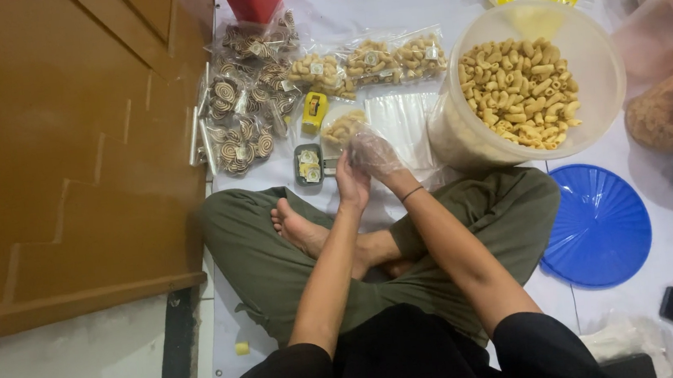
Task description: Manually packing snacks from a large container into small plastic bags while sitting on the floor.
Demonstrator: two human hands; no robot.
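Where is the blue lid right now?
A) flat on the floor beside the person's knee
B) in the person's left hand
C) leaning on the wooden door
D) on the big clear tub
A: the blue lid lies flat on the floor by the knee, while the big clear tub of snacks stands open.

Thin clear plastic glove [374, 154], half-donned

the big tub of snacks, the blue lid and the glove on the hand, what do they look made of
The big tub looks like translucent, slightly cloudy plastic: the curled snacks show dimly through its wall. The blue lid seems rigid, glossy plastic, with moulded radial ribs and a soft sheen. The glove on the right hand appears to be thin clear plastic film, wrinkled and see-through.
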